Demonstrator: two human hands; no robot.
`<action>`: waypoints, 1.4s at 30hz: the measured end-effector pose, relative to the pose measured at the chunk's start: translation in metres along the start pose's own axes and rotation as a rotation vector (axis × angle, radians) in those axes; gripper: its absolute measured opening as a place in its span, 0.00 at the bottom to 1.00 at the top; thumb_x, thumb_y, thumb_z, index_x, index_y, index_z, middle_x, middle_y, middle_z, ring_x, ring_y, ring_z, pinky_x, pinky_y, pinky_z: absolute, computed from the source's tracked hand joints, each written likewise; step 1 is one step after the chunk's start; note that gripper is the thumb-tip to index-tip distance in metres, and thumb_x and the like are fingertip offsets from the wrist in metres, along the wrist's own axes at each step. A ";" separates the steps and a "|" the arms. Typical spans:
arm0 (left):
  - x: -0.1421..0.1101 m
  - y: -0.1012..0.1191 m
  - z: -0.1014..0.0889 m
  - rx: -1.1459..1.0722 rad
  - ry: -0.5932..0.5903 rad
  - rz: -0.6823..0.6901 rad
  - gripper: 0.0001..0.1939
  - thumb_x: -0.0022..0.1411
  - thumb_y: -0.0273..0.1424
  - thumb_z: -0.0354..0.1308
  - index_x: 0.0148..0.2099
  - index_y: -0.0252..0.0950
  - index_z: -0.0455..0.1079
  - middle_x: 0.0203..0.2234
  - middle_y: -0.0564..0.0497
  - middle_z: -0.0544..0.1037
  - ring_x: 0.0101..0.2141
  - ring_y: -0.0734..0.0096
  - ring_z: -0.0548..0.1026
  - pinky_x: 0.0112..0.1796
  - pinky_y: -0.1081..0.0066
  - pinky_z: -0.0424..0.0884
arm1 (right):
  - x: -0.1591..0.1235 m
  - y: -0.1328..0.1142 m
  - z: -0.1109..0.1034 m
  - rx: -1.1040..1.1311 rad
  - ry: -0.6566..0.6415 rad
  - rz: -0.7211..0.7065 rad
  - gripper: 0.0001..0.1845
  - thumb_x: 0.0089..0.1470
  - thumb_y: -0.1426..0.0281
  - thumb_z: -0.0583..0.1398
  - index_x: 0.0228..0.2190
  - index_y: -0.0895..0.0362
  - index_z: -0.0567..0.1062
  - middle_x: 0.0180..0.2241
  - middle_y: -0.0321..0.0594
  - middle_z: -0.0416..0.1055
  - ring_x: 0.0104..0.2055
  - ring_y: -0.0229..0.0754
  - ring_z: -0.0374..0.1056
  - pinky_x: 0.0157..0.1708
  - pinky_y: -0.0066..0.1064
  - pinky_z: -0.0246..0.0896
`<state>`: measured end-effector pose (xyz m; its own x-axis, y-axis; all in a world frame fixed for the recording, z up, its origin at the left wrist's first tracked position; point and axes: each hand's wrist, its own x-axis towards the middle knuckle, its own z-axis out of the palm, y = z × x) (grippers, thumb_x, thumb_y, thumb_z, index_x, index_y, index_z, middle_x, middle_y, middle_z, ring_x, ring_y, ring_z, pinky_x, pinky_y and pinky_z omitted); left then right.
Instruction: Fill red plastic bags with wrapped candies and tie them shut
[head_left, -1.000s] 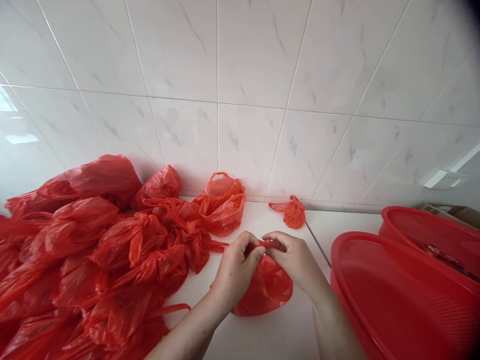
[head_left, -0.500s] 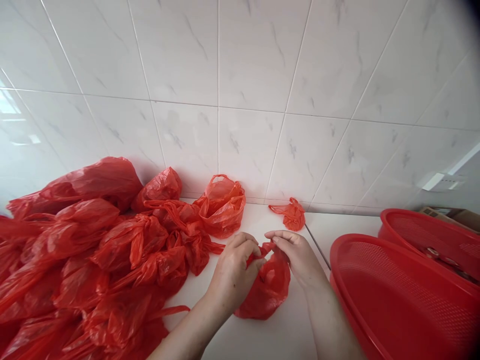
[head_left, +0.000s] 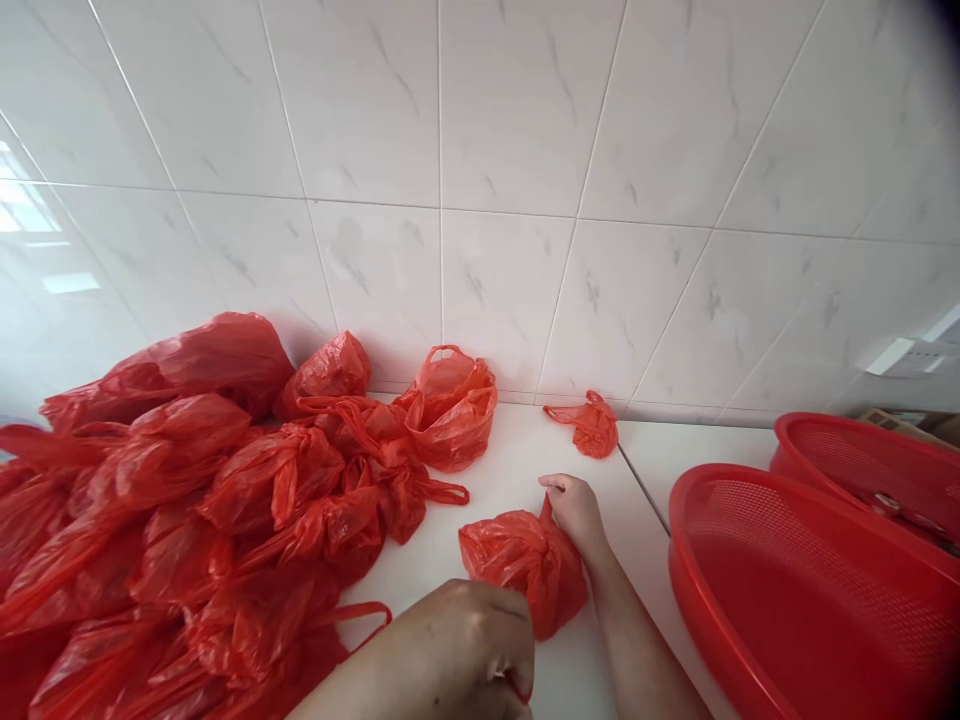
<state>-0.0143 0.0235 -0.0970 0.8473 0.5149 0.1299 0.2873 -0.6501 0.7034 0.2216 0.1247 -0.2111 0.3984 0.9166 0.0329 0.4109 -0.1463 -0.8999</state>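
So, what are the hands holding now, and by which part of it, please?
The right hand seems to hold the red plastic bag by its bunched top. The left hand is close to the camera; I cannot tell if it holds anything.

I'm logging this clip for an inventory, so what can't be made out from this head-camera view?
- Left hand: fingers cut off by the bottom edge, so any grip is unclear.
- Red plastic bag beside the right hand: contents hidden by the film.
- Far red basket: cut off by the right edge, partly hidden by the near red basket.
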 end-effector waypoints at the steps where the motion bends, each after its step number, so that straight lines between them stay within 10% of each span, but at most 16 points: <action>1: 0.001 0.000 0.000 -0.029 0.027 0.012 0.09 0.50 0.22 0.65 0.24 0.35 0.68 0.23 0.56 0.71 0.27 0.77 0.70 0.27 0.78 0.63 | 0.000 0.003 0.000 0.004 -0.011 -0.009 0.17 0.41 0.70 0.54 0.32 0.57 0.79 0.34 0.42 0.78 0.29 0.43 0.71 0.34 0.34 0.65; 8: 0.026 -0.010 0.002 -0.042 0.478 -0.009 0.24 0.51 0.36 0.67 0.50 0.40 0.68 0.49 0.45 0.70 0.48 0.61 0.70 0.49 0.63 0.67 | 0.003 0.016 -0.003 0.061 -0.035 -0.053 0.24 0.50 0.56 0.51 0.38 0.59 0.75 0.32 0.43 0.77 0.27 0.42 0.68 0.29 0.32 0.62; 14: 0.054 -0.044 0.035 0.233 0.249 -0.203 0.54 0.35 0.34 0.73 0.64 0.48 0.52 0.65 0.40 0.47 0.62 0.37 0.50 0.54 0.41 0.58 | 0.006 0.021 0.002 0.036 -0.042 -0.073 0.20 0.47 0.54 0.54 0.31 0.56 0.75 0.31 0.40 0.76 0.32 0.44 0.69 0.33 0.33 0.61; 19: 0.053 -0.059 0.043 0.352 0.116 -0.137 0.33 0.48 0.19 0.56 0.57 0.46 0.63 0.43 0.45 0.76 0.41 0.52 0.76 0.38 0.58 0.72 | 0.003 0.023 0.004 0.038 -0.050 -0.063 0.21 0.48 0.52 0.53 0.30 0.55 0.74 0.24 0.37 0.72 0.27 0.43 0.66 0.29 0.32 0.61; 23: 0.041 -0.056 0.007 0.373 0.268 -0.156 0.27 0.47 0.15 0.49 0.46 0.44 0.72 0.33 0.51 0.79 0.34 0.63 0.77 0.35 0.68 0.71 | -0.003 0.021 0.005 0.045 -0.048 -0.072 0.22 0.51 0.51 0.51 0.25 0.55 0.72 0.23 0.36 0.69 0.28 0.42 0.65 0.29 0.30 0.60; 34: -0.036 -0.052 -0.140 0.878 1.346 -0.443 0.22 0.58 0.23 0.51 0.54 0.36 0.68 0.47 0.47 0.72 0.46 0.61 0.71 0.49 0.64 0.67 | -0.002 0.022 0.007 0.004 -0.037 -0.082 0.22 0.53 0.50 0.51 0.25 0.54 0.71 0.22 0.34 0.68 0.27 0.41 0.65 0.29 0.30 0.58; 42: -0.078 -0.129 -0.141 0.763 0.895 -0.912 0.24 0.58 0.39 0.56 0.54 0.32 0.68 0.51 0.37 0.70 0.51 0.43 0.67 0.47 0.47 0.66 | 0.004 0.027 0.012 -0.118 0.115 -0.126 0.23 0.53 0.54 0.50 0.35 0.56 0.75 0.34 0.42 0.73 0.34 0.44 0.69 0.34 0.32 0.64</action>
<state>-0.1806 0.1459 -0.0998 -0.2164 0.8757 0.4316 0.9534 0.0944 0.2865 0.2243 0.1292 -0.2411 0.4260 0.8830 0.1969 0.5536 -0.0823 -0.8287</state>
